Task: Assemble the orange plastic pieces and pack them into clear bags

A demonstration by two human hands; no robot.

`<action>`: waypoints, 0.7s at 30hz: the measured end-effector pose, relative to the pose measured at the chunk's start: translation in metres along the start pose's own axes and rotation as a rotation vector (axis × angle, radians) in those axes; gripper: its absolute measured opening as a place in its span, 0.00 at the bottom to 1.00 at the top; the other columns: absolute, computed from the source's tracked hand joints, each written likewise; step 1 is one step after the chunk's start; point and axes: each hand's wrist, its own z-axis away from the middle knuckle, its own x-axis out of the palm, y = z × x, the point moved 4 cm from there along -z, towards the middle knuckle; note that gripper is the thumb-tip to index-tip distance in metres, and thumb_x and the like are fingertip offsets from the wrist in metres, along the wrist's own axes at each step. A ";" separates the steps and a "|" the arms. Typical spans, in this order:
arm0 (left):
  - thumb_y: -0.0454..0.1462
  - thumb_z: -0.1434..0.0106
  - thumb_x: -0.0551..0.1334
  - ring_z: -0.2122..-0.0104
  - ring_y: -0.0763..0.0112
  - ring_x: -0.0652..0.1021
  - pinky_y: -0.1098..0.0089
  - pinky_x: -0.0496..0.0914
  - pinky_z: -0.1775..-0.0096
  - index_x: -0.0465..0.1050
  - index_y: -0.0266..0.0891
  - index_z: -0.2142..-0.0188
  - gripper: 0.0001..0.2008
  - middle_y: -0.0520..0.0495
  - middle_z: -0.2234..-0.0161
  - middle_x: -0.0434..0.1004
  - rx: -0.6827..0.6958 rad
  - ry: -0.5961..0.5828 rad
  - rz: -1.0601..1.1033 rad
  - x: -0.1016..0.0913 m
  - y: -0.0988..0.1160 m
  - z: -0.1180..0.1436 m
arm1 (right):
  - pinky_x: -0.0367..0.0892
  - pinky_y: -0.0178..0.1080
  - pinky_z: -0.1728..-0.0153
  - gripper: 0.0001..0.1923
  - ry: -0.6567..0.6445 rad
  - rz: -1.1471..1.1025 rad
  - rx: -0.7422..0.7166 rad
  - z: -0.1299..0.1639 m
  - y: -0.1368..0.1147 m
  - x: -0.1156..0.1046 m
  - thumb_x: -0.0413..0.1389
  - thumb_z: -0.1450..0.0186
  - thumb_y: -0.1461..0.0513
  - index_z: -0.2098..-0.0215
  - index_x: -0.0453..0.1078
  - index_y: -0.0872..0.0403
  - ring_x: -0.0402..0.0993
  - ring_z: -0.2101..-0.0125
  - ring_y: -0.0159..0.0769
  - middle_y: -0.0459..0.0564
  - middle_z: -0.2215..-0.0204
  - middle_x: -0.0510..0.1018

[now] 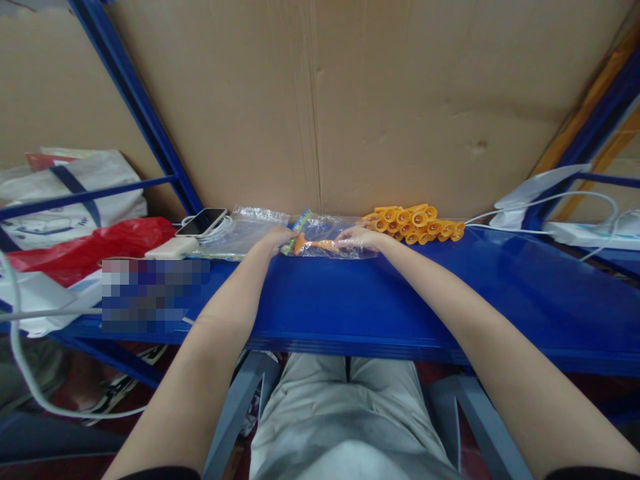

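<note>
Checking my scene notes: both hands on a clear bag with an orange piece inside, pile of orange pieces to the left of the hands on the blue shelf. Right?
Not quite. The head view shows the pile of orange pieces to the right of the hands, beyond the right hand. The rest holds: left hand and right hand are on the clear bag with an orange piece inside, on the blue shelf.

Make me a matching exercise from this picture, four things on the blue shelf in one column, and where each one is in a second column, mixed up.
Things:
1. phone
2. pile of orange pieces
3. clear bag with an orange piece
4. red plastic bag

Places:
A. between the left hand and the right hand
B. far left end of the shelf
C. just right of the right hand, against the cardboard
D. left of the hands, on white cables

Pairs: 1-D, 2-C, 3-A, 4-B
</note>
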 end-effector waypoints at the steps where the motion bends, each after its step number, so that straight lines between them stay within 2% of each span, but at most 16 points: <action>1: 0.36 0.42 0.70 0.82 0.74 0.73 0.76 0.67 0.78 0.73 0.35 0.73 0.08 0.53 0.84 0.72 0.006 0.003 0.000 0.000 0.000 -0.001 | 0.67 0.37 0.62 0.12 -0.010 -0.007 -0.002 0.000 0.000 0.001 0.66 0.42 0.55 0.69 0.78 0.57 0.71 0.68 0.34 0.49 0.71 0.79; 6: 0.36 0.44 0.70 0.78 0.72 0.76 0.76 0.69 0.76 0.73 0.35 0.74 0.08 0.52 0.81 0.74 0.038 0.027 0.009 -0.002 0.001 0.000 | 0.67 0.35 0.66 0.11 -0.043 -0.190 0.002 -0.001 -0.001 0.010 0.67 0.44 0.58 0.64 0.79 0.53 0.72 0.69 0.32 0.47 0.70 0.80; 11: 0.36 0.44 0.71 0.77 0.71 0.77 0.75 0.71 0.74 0.72 0.36 0.75 0.09 0.51 0.80 0.76 0.031 -0.078 0.045 0.003 0.003 0.008 | 0.67 0.34 0.67 0.06 -0.087 -0.270 0.005 -0.002 -0.001 0.012 0.65 0.41 0.59 0.68 0.79 0.54 0.72 0.71 0.31 0.47 0.74 0.80; 14: 0.37 0.45 0.72 0.78 0.72 0.76 0.74 0.71 0.73 0.71 0.37 0.76 0.11 0.52 0.81 0.76 0.041 -0.097 0.063 0.004 0.004 0.012 | 0.66 0.32 0.69 0.05 -0.091 -0.275 -0.006 0.000 -0.003 0.010 0.65 0.39 0.60 0.69 0.79 0.54 0.71 0.73 0.29 0.46 0.76 0.79; 18: 0.36 0.42 0.70 0.79 0.72 0.75 0.74 0.71 0.72 0.71 0.37 0.76 0.10 0.52 0.81 0.75 0.046 -0.072 0.069 0.004 0.005 0.013 | 0.66 0.32 0.71 0.06 -0.105 -0.288 -0.002 0.003 -0.007 0.011 0.64 0.39 0.59 0.65 0.81 0.53 0.69 0.75 0.30 0.45 0.79 0.77; 21: 0.34 0.40 0.67 0.80 0.73 0.74 0.74 0.70 0.73 0.72 0.37 0.74 0.08 0.52 0.83 0.74 0.056 -0.011 0.005 0.003 0.006 0.013 | 0.66 0.33 0.71 0.07 -0.101 -0.268 0.008 0.005 -0.010 0.008 0.64 0.39 0.60 0.64 0.81 0.54 0.67 0.77 0.30 0.45 0.80 0.75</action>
